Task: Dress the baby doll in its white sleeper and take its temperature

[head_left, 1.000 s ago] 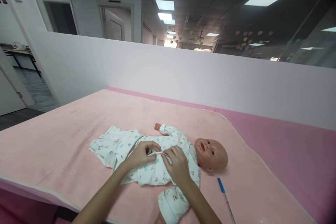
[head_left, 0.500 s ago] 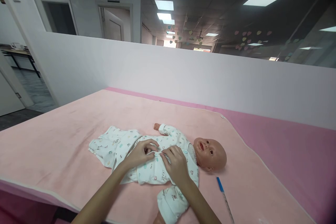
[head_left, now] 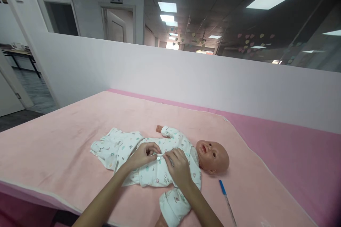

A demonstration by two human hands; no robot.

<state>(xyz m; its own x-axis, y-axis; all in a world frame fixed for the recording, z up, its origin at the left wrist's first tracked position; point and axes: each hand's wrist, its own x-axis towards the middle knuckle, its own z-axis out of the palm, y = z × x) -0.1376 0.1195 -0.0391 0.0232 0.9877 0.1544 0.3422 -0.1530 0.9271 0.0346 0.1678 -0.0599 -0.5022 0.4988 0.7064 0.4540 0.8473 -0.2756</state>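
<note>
A baby doll (head_left: pixel 214 156) lies on its back, head to the right, dressed in a white printed top (head_left: pixel 151 174) and matching trousers (head_left: pixel 114 147). Over the doll's belly, my left hand (head_left: pixel 146 154) pinches the front edge of the top. Close beside it, my right hand (head_left: pixel 177 165) grips the same edge between thumb and fingers. A small round button (head_left: pixel 158 158) shows between the two hands; whether it is fastened I cannot tell. One doll hand (head_left: pixel 159 128) sticks out of the far sleeve. The near sleeve (head_left: pixel 174 205) bends toward me.
A thin stick with a blue end (head_left: pixel 222 187), perhaps a thermometer, lies right of the doll. Pink cloth (head_left: pixel 66 127) covers the table. Behind it stands a white partition (head_left: pixel 186 74) with glass above. An open doorway and a desk (head_left: pixel 20 53) are at the left.
My left fingers have shifted slightly along the edge of the top, and the button between the hands shows more clearly. The view has tilted very slightly; the doll and stick lie as before.
</note>
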